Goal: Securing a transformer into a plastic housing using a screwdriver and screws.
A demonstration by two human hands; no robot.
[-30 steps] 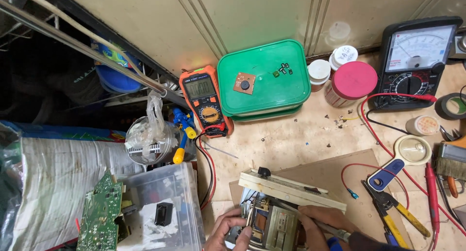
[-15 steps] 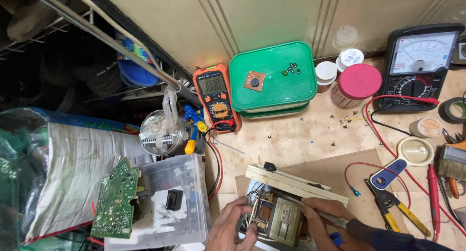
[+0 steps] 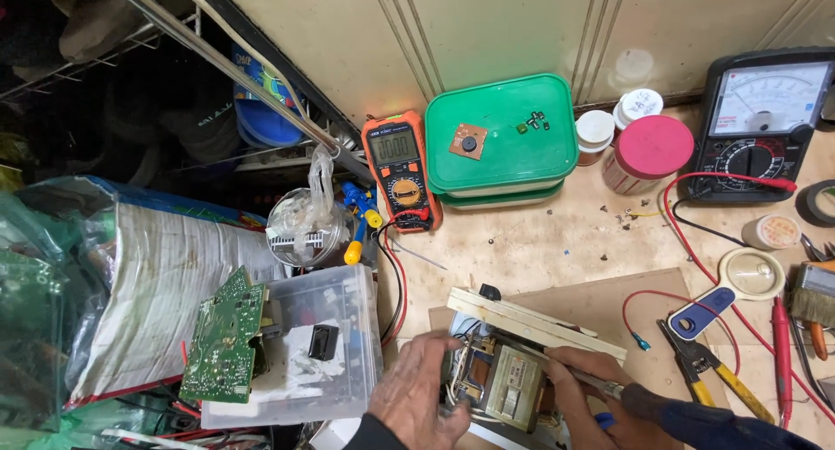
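A cream-framed appliance part with a metal transformer block (image 3: 513, 382) lies on a brown board at the bottom centre. My left hand (image 3: 416, 391) grips its left side, fingers curled against the frame. To the right of the block my right hand (image 3: 581, 382) is closed around a thin metal tool with a dark blue handle (image 3: 687, 413), and the tool's tip points in toward the block. The cream top bar (image 3: 531, 321) of the part runs slantwise just above both hands.
An orange digital multimeter (image 3: 400, 167) and green-lidded tubs (image 3: 500, 135) stand at the back. A black analog meter (image 3: 761, 124), red leads, pink-lidded jar (image 3: 648, 150), pliers (image 3: 713, 372) and a brush are on the right. At left sit a clear box (image 3: 304, 350) and a green circuit board (image 3: 224, 337).
The view has shifted a little, so everything sits lower and further right. My left hand has closed further onto the part's left side; my right hand stays at the block with the tool.
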